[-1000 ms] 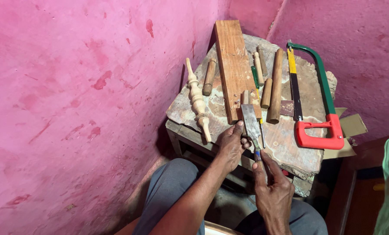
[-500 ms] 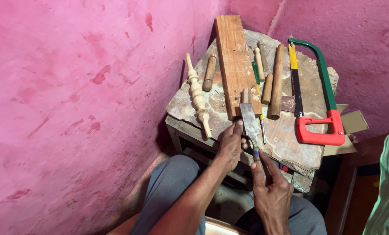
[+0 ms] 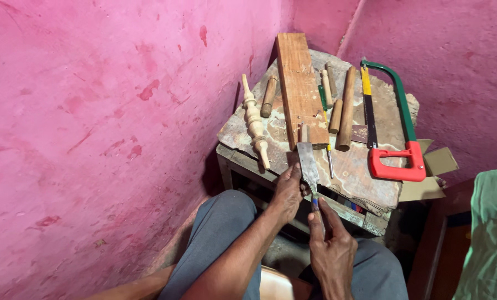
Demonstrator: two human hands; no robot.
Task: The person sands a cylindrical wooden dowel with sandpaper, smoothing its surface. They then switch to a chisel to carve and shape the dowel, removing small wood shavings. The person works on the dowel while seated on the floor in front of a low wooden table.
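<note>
A flat metal chisel blade (image 3: 308, 162) points away from me over the near edge of a worn wooden table (image 3: 365, 172). My left hand (image 3: 288, 193) pinches the blade from the left side. My right hand (image 3: 330, 249) grips the chisel's handle below it, index finger stretched along the shaft. Just beyond the blade tip lies a long wooden plank (image 3: 299, 89). A turned wooden spindle (image 3: 255, 122) lies left of the plank.
A hacksaw with green frame and red handle (image 3: 395, 161) lies at the table's right. Several wooden dowels (image 3: 346, 108) and a short peg (image 3: 269, 96) lie around the plank. Pink walls close in left and behind. Cardboard (image 3: 431, 172) and a green cloth (image 3: 490, 233) are on the right.
Both hands stay on the chisel in nearly the same spot; the view has shifted only slightly.
</note>
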